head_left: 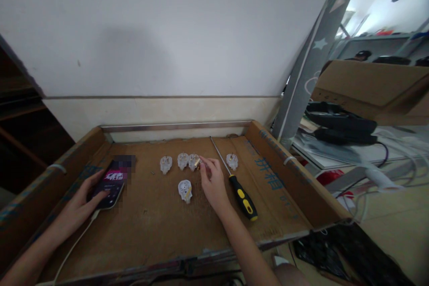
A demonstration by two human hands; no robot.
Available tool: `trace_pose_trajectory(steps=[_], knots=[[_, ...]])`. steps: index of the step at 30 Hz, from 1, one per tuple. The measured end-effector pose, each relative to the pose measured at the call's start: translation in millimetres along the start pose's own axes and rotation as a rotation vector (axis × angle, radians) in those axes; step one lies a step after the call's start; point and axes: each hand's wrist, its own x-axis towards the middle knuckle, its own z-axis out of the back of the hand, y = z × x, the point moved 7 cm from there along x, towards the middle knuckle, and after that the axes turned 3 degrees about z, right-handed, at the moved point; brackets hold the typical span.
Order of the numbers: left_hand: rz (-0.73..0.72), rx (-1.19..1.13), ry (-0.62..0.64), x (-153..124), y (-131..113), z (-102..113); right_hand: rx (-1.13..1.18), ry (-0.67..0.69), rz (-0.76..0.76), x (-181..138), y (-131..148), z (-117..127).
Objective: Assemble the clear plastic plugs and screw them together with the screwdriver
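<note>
My left hand [82, 201] lies on a smartphone [110, 183] at the left of a cardboard tray [275, 174], fingers spread over its lit screen. My right hand [212, 179] rests mid-tray, its fingertips pinched on a small brass piece at a white plug part [194, 161]. Two more white plug parts [166, 163] [182, 160] sit in the same row, another [232, 161] lies past the screwdriver, and one [185, 189] lies nearer me. A screwdriver with a black and yellow handle [243, 196] lies just right of my right hand.
A white cable [72, 250] runs from the phone to the tray's front edge. Behind the tray is a white wall. At the right are a grey post [311, 53], a cardboard box [372, 85], black devices and loose cables.
</note>
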Motion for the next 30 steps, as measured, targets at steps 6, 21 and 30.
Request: trace_pose_trajectory(steps=[6, 21, 30], knots=[[-0.051, 0.038, -0.016, 1, -2, -3, -0.015, -0.017, -0.019, 0, 0, 3], [-0.378, 0.434, -0.046, -22, -132, -37, 0.000, -0.047, -0.028, 1, 0, 6], [-0.488, 0.710, 0.020, -37, -144, -94, 0.000, -0.057, -0.034, 1, -1, 6]])
